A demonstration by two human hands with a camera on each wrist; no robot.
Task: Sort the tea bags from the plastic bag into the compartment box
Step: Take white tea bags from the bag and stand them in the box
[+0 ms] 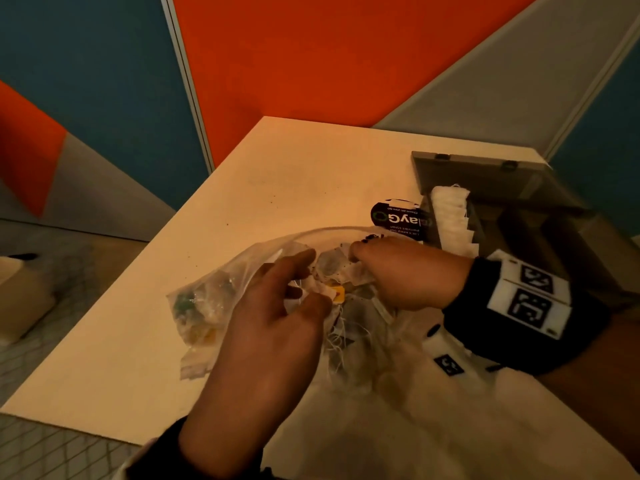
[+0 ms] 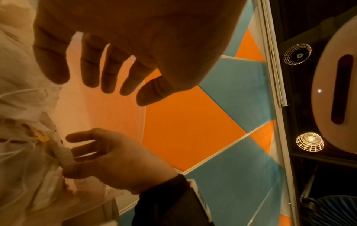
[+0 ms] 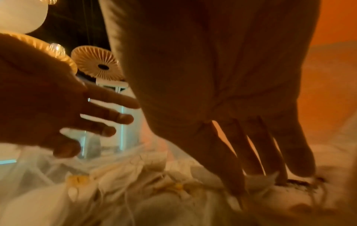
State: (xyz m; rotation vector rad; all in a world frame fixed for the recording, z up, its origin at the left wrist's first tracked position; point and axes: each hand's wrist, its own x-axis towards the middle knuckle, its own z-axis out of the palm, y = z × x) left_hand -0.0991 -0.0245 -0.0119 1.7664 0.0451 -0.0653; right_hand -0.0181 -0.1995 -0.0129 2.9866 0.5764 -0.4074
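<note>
A clear plastic bag (image 1: 207,299) lies open on the table, full of tangled white tea bags (image 1: 346,282) with strings and a yellow tag (image 1: 338,294). My left hand (image 1: 311,277) hovers over the bag's mouth with straight, spread fingers (image 2: 108,79) and holds nothing. My right hand (image 1: 360,261) reaches down into the pile, where its thumb and fingers (image 2: 83,148) pinch one white tea bag (image 2: 63,156); its fingertips (image 3: 235,188) dig into the heap. The grey compartment box (image 1: 519,216) stands open at the right, with a row of white tea bags (image 1: 450,216) in its left compartment.
A black packet (image 1: 398,216) with white lettering lies between the bag and the box. The box's raised lid (image 1: 467,171) stands at the back. The pale table (image 1: 277,174) ends in an edge at the left, with floor beyond it.
</note>
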